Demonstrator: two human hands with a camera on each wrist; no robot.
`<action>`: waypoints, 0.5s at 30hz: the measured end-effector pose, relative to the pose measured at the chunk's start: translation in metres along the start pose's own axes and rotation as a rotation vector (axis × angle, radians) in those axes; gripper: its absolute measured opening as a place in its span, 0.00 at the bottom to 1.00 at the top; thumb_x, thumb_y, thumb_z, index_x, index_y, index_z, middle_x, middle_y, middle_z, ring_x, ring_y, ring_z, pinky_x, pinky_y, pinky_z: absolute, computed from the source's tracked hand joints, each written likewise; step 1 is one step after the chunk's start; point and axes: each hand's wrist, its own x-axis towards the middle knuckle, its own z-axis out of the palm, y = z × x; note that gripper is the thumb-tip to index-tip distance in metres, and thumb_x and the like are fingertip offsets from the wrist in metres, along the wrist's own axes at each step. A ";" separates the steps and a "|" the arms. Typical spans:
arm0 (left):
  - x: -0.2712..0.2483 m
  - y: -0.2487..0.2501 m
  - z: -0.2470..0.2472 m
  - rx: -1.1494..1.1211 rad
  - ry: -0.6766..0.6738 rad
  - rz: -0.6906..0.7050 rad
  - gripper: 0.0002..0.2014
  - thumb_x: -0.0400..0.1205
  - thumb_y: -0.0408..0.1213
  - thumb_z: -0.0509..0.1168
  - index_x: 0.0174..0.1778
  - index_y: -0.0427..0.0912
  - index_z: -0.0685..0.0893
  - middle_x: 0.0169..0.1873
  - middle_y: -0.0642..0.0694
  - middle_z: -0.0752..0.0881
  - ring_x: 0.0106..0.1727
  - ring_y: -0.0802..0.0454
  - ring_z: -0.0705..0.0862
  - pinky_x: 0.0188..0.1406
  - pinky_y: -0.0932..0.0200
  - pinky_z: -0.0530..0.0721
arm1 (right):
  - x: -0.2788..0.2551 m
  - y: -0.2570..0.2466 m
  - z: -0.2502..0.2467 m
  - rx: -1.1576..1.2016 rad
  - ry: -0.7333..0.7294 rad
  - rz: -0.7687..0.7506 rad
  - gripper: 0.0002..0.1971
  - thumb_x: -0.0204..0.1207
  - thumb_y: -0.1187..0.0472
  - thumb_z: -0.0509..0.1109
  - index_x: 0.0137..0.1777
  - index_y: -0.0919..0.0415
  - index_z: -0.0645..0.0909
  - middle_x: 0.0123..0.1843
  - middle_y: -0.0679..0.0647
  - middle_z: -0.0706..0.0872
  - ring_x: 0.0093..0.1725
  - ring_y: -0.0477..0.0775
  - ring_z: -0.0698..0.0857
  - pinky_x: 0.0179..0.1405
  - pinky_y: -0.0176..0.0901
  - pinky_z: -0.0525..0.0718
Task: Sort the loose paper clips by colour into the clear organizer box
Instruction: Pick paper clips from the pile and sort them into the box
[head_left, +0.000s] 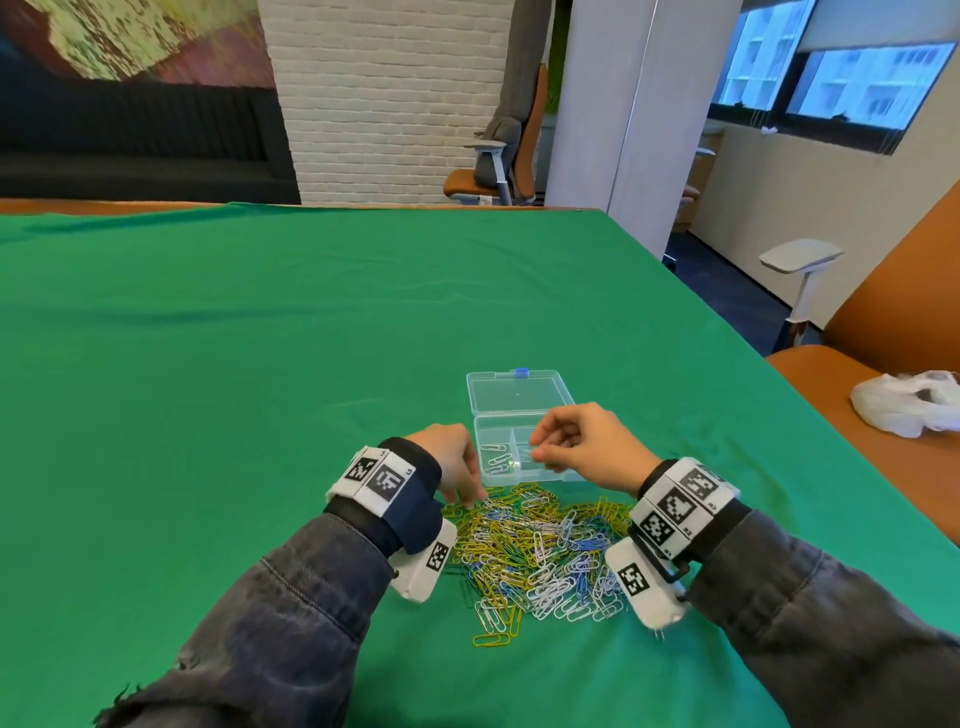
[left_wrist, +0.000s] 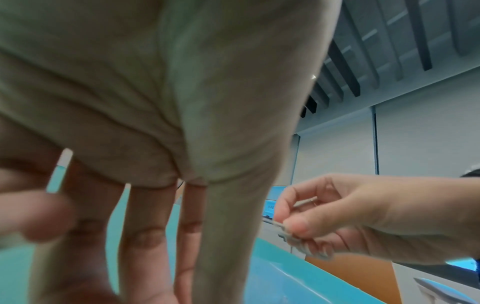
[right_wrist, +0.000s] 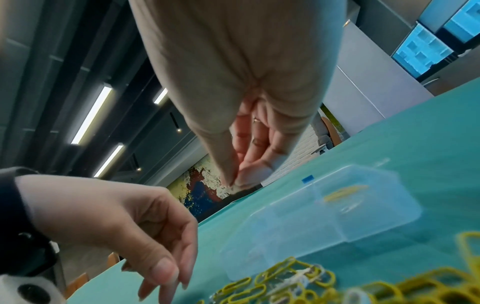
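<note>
A heap of yellow, white, blue and green paper clips (head_left: 540, 551) lies on the green table right in front of me. Just beyond it stands the clear organizer box (head_left: 475, 441), its lid (head_left: 519, 392) folded back. A few white clips (head_left: 496, 460) lie in its left compartment, and yellow clips (right_wrist: 342, 192) show in another. My right hand (head_left: 535, 456) hovers over the box and pinches a white clip (left_wrist: 303, 203) between thumb and fingers. My left hand (head_left: 470, 499) reaches down with relaxed fingers (right_wrist: 166, 275) to the heap's far left edge and holds nothing.
The table's right edge runs close beside my right arm. Past it is an orange seat with a crumpled white plastic bag (head_left: 906, 400) and a grey armrest (head_left: 800, 254). An orange office chair (head_left: 498, 171) stands behind the table's far edge.
</note>
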 end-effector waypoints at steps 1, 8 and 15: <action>0.000 -0.002 -0.001 0.009 0.009 -0.022 0.11 0.77 0.42 0.75 0.49 0.39 0.89 0.42 0.47 0.92 0.33 0.60 0.84 0.34 0.65 0.80 | 0.004 -0.003 0.002 -0.005 0.030 -0.011 0.04 0.72 0.69 0.77 0.44 0.62 0.84 0.34 0.55 0.87 0.31 0.47 0.85 0.37 0.35 0.86; -0.001 -0.006 -0.004 0.065 0.054 -0.047 0.05 0.76 0.37 0.75 0.43 0.44 0.86 0.43 0.46 0.90 0.37 0.54 0.85 0.44 0.58 0.84 | 0.011 -0.011 0.012 -0.202 0.054 -0.044 0.04 0.74 0.62 0.76 0.48 0.59 0.88 0.41 0.53 0.91 0.42 0.50 0.89 0.49 0.38 0.86; 0.000 0.006 0.006 -0.006 -0.023 0.061 0.08 0.73 0.35 0.78 0.43 0.46 0.87 0.41 0.49 0.89 0.43 0.54 0.87 0.54 0.57 0.83 | -0.017 0.000 0.000 -0.452 -0.289 -0.037 0.04 0.73 0.62 0.77 0.46 0.55 0.88 0.42 0.48 0.90 0.34 0.37 0.80 0.36 0.22 0.76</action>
